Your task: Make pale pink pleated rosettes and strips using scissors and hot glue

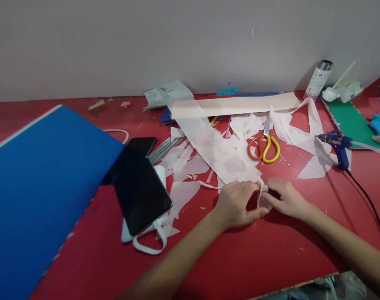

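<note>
Both hands meet low over the red table, right of the middle. My left hand pinches a small piece of whitish thin paper between thumb and fingers. From the other side my right hand grips the same piece, its thumb and forefinger pressed together. How the piece is folded or rolled is hard to make out. Just beyond the fingers a long pale paper strip ends among torn scraps. Scissors with one orange and one yellow handle lie a little farther off.
A blue glue gun with a black cord lies right. Behind it stand a patterned bottle and a green board. On the left are a phone with a white cable and a large blue board. A grey wall borders the table.
</note>
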A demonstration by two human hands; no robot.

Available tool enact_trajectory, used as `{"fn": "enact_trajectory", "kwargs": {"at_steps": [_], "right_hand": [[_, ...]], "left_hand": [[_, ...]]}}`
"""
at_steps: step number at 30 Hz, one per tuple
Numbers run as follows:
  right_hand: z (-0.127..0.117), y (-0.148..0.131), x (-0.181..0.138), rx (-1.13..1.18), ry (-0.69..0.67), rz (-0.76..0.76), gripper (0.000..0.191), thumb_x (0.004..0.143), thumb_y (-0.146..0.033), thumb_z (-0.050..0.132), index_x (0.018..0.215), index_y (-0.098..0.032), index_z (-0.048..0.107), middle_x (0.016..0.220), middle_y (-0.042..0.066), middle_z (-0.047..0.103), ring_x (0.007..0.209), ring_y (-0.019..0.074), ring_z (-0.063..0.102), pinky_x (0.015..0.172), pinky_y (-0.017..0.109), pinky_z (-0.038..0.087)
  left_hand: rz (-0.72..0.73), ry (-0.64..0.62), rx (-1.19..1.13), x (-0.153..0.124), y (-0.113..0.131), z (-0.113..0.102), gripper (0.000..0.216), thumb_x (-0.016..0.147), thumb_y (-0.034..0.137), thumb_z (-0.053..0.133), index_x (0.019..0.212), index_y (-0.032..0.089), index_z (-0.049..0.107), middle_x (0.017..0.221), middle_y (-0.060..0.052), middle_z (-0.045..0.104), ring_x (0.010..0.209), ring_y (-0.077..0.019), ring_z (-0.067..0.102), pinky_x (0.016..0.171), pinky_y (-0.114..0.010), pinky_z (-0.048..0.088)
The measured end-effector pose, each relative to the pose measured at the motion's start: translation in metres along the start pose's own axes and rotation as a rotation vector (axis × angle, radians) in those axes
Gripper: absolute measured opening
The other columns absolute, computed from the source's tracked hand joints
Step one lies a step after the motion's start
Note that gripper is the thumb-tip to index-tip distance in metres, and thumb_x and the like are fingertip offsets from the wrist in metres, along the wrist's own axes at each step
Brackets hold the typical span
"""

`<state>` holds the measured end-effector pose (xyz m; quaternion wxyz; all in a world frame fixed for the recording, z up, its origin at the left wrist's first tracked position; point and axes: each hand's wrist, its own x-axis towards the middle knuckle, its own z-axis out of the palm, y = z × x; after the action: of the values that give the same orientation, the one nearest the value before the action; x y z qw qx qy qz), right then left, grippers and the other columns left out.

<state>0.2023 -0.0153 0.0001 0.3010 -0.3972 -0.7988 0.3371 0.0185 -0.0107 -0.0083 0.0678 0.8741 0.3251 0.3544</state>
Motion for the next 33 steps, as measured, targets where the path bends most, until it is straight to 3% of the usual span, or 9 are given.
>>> {"fn": "enact_trajectory", "kwargs": {"at_steps": [3, 9, 13, 16, 21, 25, 27, 29, 33], "right_hand": [[0.002, 0.002, -0.001, -0.078, 0.011, -0.054, 0.020, 0.087, -0.022, 0.044, 0.067, -0.019, 0.041, 0.064, -0.002, 0.046, 0.060, 0.0109, 0.043, 0.058, 0.022, 0.034], [0.003, 0.002, -0.001, -0.127, 0.036, -0.106, 0.022, 0.087, -0.021, 0.044, 0.066, -0.020, 0.039, 0.063, -0.001, 0.047, 0.060, 0.0111, 0.042, 0.058, 0.022, 0.033], [0.002, 0.003, 0.000, -0.088, 0.102, -0.020, 0.023, 0.086, -0.024, 0.045, 0.065, -0.020, 0.039, 0.061, -0.002, 0.045, 0.058, 0.0107, 0.041, 0.056, 0.022, 0.032], [-0.002, 0.004, 0.001, -0.019, 0.186, 0.143, 0.024, 0.086, -0.030, 0.046, 0.064, -0.019, 0.041, 0.060, -0.003, 0.045, 0.057, 0.0107, 0.042, 0.056, 0.023, 0.032], [-0.008, 0.008, 0.001, 0.176, 0.302, 0.313, 0.022, 0.086, -0.032, 0.045, 0.069, -0.018, 0.048, 0.064, -0.002, 0.049, 0.061, 0.0115, 0.046, 0.059, 0.023, 0.035], [-0.009, 0.010, 0.002, 0.326, 0.312, 0.339, 0.023, 0.084, -0.036, 0.047, 0.071, -0.017, 0.050, 0.065, -0.003, 0.048, 0.061, 0.0109, 0.044, 0.057, 0.022, 0.034], [-0.009, 0.010, 0.002, 0.392, 0.281, 0.352, 0.022, 0.083, -0.036, 0.048, 0.071, -0.017, 0.051, 0.064, -0.003, 0.048, 0.058, 0.0104, 0.043, 0.056, 0.022, 0.034], [-0.008, 0.010, 0.003, 0.442, 0.232, 0.363, 0.022, 0.081, -0.036, 0.049, 0.071, -0.017, 0.051, 0.063, -0.003, 0.047, 0.056, 0.0101, 0.042, 0.055, 0.023, 0.034], [-0.009, 0.006, 0.003, 0.478, 0.084, 0.346, 0.022, 0.082, -0.036, 0.049, 0.077, -0.016, 0.056, 0.068, -0.001, 0.054, 0.060, 0.0115, 0.047, 0.059, 0.024, 0.038]], "left_hand": [[0.000, 0.007, -0.023, 0.000, 0.002, 0.000, 0.038, 0.083, 0.055, 0.045, 0.086, 0.018, 0.050, 0.072, -0.003, 0.065, 0.062, -0.0156, 0.061, 0.060, -0.028, 0.043], [0.017, 0.027, 0.004, 0.001, 0.002, 0.000, 0.004, 0.082, 0.020, 0.045, 0.081, 0.019, 0.049, 0.065, 0.000, 0.061, 0.055, -0.0123, 0.056, 0.056, -0.024, 0.041], [-0.020, 0.114, 0.039, 0.001, 0.000, -0.001, 0.010, 0.081, 0.014, 0.043, 0.077, 0.019, 0.050, 0.056, 0.002, 0.056, 0.047, -0.0105, 0.050, 0.052, -0.023, 0.038], [-0.185, 0.152, 0.035, 0.002, -0.002, -0.003, 0.012, 0.083, 0.019, 0.043, 0.076, 0.018, 0.052, 0.054, 0.004, 0.053, 0.045, -0.0094, 0.047, 0.049, -0.021, 0.036], [-0.613, 0.229, -0.109, 0.003, -0.009, -0.003, 0.015, 0.084, 0.029, 0.045, 0.077, 0.019, 0.053, 0.055, 0.006, 0.049, 0.046, -0.0088, 0.047, 0.047, -0.020, 0.037], [-0.826, 0.354, -0.283, 0.007, -0.019, 0.000, 0.028, 0.084, 0.032, 0.047, 0.108, 0.019, 0.049, 0.082, 0.000, 0.055, 0.058, -0.0092, 0.051, 0.052, -0.021, 0.045], [-0.829, 0.402, -0.315, 0.008, -0.023, 0.002, 0.046, 0.082, 0.029, 0.050, 0.125, 0.020, 0.038, 0.098, -0.004, 0.054, 0.062, -0.0089, 0.050, 0.054, -0.022, 0.047], [-0.787, 0.451, -0.280, 0.007, -0.025, 0.002, 0.052, 0.080, 0.024, 0.052, 0.129, 0.021, 0.034, 0.110, -0.007, 0.051, 0.068, -0.0097, 0.049, 0.057, -0.023, 0.047], [-0.561, 0.456, -0.160, 0.003, -0.020, 0.001, 0.036, 0.082, 0.018, 0.048, 0.117, 0.021, 0.043, 0.107, -0.007, 0.053, 0.075, -0.0115, 0.049, 0.065, -0.025, 0.046]]}}
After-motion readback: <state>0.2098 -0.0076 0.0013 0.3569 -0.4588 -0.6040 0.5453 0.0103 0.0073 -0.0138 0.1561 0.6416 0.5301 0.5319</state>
